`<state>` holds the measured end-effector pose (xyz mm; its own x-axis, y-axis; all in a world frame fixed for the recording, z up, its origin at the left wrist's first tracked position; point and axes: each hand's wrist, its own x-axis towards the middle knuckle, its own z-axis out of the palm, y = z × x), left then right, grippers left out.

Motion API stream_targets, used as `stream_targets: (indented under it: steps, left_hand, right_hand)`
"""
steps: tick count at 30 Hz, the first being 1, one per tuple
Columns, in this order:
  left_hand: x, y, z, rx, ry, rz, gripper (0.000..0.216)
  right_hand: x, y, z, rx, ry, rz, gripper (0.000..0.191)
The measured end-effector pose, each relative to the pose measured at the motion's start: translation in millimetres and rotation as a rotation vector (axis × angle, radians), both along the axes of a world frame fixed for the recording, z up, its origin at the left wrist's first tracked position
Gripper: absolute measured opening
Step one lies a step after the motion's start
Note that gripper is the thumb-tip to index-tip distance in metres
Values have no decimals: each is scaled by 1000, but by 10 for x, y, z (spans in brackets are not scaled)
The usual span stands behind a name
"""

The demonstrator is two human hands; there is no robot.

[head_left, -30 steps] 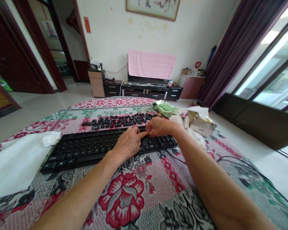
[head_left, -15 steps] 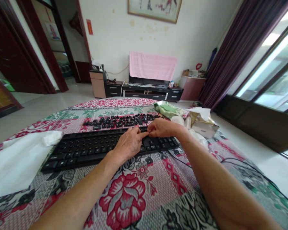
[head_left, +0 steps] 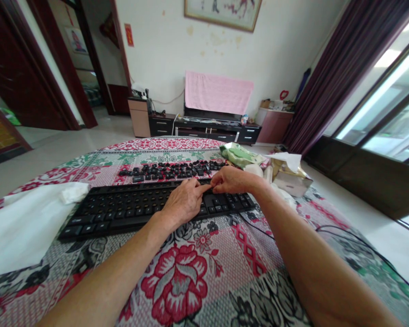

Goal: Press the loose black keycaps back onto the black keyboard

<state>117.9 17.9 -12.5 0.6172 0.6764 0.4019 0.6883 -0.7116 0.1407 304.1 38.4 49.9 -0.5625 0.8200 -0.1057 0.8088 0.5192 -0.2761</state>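
A black keyboard (head_left: 122,210) lies across a round table with a flowered cloth (head_left: 191,281). Many of its keycaps are off, and a row of loose black keycaps (head_left: 170,170) sits just behind it. My left hand (head_left: 184,202) rests on the keyboard's right half, index finger stretched toward the right. My right hand (head_left: 230,180) meets it there, fingers curled in a pinch at the keyboard's back edge. Whatever the pinch holds is hidden.
White paper (head_left: 23,227) with a crumpled tissue (head_left: 74,192) lies left of the keyboard. At the right stand a green packet (head_left: 240,155), tissues and a small box (head_left: 288,178). A black cable (head_left: 354,236) runs over the cloth's right side.
Both hands stay together at the keyboard's right part. The view has shifted slightly; nothing else has visibly moved.
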Motion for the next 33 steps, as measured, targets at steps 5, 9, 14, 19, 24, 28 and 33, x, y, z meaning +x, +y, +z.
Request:
stream_targets:
  steps: [5,9,14,19,24,28,33]
  left_hand:
    - [-4,5,-12,16,10,11,35]
    - [-5,-3,-6,16,22,17,36]
    - [0,-17,21,-5,60,35,35]
    - [1,-10,37,-42,41,35,37]
    - [-5,7,25,-61,-19,15,36]
    - [-9,9,14,-66,-31,14,35]
    - [-9,3,19,-68,-31,17,35]
  right_hand:
    - [-19,-1,-2,-2,12,13,18]
    - [-16,-1,-7,5,19,16,17]
    - [-12,13,-12,-46,22,28,18]
    - [37,53,-25,-75,18,50,19]
    - [102,60,-12,-116,45,78,21]
    - [93,40,1,-150,58,71,21]
    - [60,33,-11,-136,45,33,19]
